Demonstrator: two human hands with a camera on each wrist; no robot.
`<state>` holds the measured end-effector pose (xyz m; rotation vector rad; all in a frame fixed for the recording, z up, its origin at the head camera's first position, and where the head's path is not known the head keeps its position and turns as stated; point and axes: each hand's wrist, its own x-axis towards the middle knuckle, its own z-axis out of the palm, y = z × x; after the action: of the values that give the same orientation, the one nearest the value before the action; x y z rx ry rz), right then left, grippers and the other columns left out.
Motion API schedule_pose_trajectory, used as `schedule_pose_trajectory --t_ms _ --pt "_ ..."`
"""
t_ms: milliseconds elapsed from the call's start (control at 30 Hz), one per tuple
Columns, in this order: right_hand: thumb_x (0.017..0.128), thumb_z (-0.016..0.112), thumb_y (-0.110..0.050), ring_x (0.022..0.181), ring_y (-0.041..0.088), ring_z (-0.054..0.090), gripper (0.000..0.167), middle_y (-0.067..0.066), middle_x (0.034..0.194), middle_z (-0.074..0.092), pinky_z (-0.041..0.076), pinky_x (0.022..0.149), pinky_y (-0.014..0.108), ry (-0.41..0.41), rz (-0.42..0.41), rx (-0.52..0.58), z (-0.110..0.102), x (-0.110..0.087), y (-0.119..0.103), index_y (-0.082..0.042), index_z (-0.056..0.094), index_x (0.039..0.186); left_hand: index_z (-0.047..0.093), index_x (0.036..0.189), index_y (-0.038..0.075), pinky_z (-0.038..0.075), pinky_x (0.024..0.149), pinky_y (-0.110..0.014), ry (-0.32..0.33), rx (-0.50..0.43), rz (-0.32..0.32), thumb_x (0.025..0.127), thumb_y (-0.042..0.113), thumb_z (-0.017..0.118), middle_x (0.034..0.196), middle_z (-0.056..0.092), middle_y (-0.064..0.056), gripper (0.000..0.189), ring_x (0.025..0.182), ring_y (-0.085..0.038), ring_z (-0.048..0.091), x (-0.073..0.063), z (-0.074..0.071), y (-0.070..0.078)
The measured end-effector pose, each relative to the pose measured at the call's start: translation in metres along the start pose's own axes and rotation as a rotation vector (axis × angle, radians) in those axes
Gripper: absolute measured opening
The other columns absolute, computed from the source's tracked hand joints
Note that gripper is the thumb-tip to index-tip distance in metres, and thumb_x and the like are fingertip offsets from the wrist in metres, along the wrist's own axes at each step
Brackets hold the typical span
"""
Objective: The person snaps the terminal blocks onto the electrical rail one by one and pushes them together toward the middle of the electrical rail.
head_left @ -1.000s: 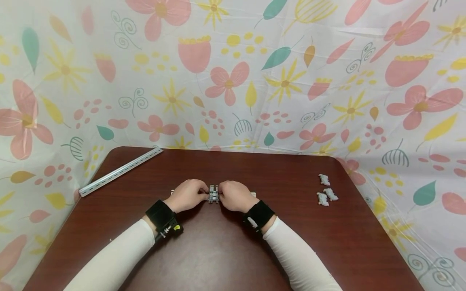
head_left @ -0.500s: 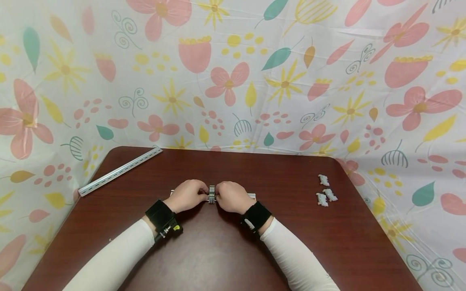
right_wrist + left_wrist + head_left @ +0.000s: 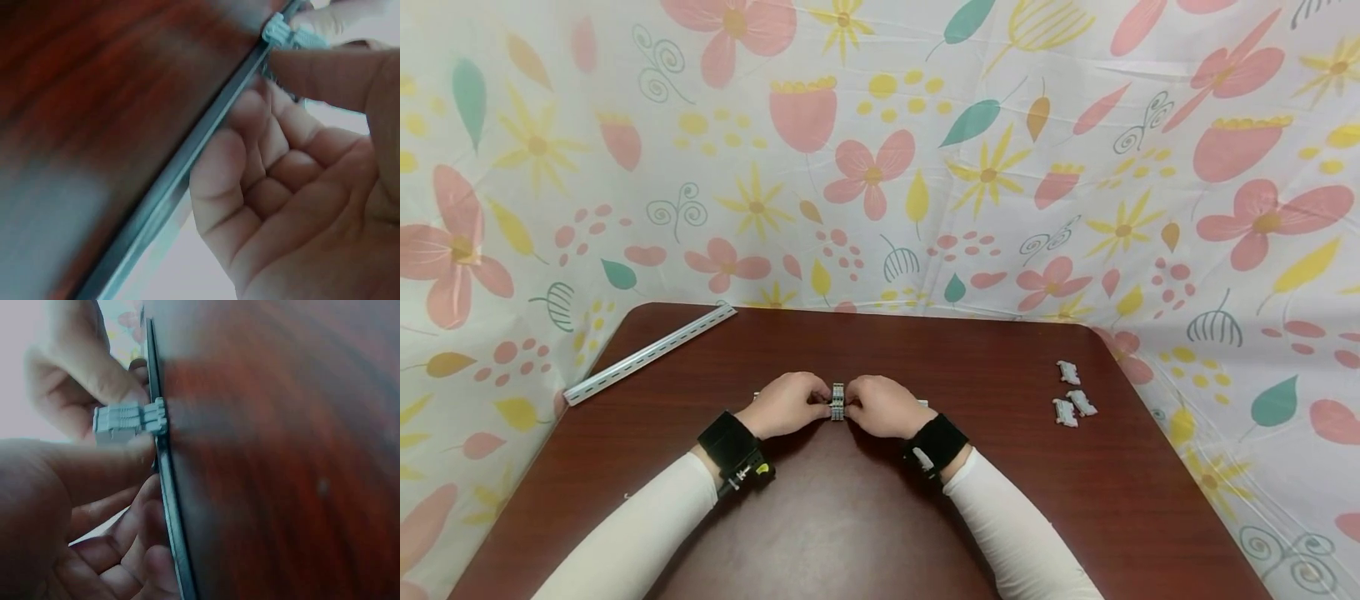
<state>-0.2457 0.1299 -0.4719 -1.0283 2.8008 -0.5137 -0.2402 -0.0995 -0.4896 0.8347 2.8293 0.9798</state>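
A few grey terminal blocks (image 3: 837, 402) stand side by side on a short DIN rail (image 3: 922, 403) at mid-table. My left hand (image 3: 786, 404) grips the blocks from the left, its thumb against their near end in the left wrist view, where the blocks (image 3: 128, 417) straddle the rail (image 3: 172, 506). From the right, my right hand (image 3: 883, 407) holds the same group, with thumb and curled fingers close to the rail (image 3: 181, 165) in the right wrist view. Its thumb partly covers the blocks (image 3: 290, 34) there. Most of the rail is hidden under both hands in the head view.
A long slotted metal rail (image 3: 651, 354) lies slantwise at the table's back left. Three loose light-grey terminal blocks (image 3: 1067, 372) lie at the right. A floral cloth (image 3: 880, 158) hangs behind the brown table (image 3: 820, 517).
One second ago a gap split the blocks into two groups. My right hand moved left and the gap closed; the blocks now sit together. My left hand stayed nearly still.
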Motion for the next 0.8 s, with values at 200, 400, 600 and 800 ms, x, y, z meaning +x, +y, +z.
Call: schedule_pose_trajectory --t_ms 200,400,600,800 --pt "0.104 0.08 -0.021 0.085 0.012 0.063 0.01 -0.003 0.1 0.069 0.056 0.082 0.036 -0.053 0.013 0.035 -0.009 -0.007 0.011 -0.013 0.077 0.11 0.084 0.117 0.012 0.059 0.087 -0.039 -0.082 0.056 -0.005 0.098 0.017 0.088 0.106 0.073 0.003 0.02 0.096 -0.014 0.07 -0.006 -0.011 -0.001" --pt "0.099 0.086 -0.024 0.088 0.013 0.064 0.02 -0.004 0.1 0.069 0.056 0.084 0.037 -0.024 0.064 0.044 -0.02 -0.014 0.026 -0.014 0.077 0.114 0.085 0.114 0.018 0.056 0.079 -0.037 -0.106 0.231 0.039 0.095 0.024 0.091 0.103 0.068 0.005 0.021 0.092 -0.012 0.065 -0.01 -0.024 -0.005" --pt "0.093 0.093 -0.028 0.092 0.015 0.061 0.034 -0.003 0.102 0.065 0.055 0.087 0.039 -0.034 0.101 0.046 -0.028 -0.021 0.037 -0.013 0.077 0.119 0.084 0.119 0.017 0.058 0.082 -0.04 -0.103 0.272 0.021 0.091 0.029 0.094 0.108 0.069 0.003 0.032 0.1 -0.018 0.067 -0.014 -0.039 -0.015" --pt "0.09 0.096 -0.029 0.097 0.017 0.061 0.042 -0.002 0.106 0.064 0.055 0.091 0.041 -0.071 0.136 0.083 -0.032 -0.026 0.045 -0.013 0.077 0.124 0.083 0.124 0.013 0.058 0.089 -0.044 -0.148 0.271 -0.037 0.088 0.032 0.096 0.115 0.071 -0.001 0.043 0.109 -0.025 0.066 -0.017 -0.052 -0.024"
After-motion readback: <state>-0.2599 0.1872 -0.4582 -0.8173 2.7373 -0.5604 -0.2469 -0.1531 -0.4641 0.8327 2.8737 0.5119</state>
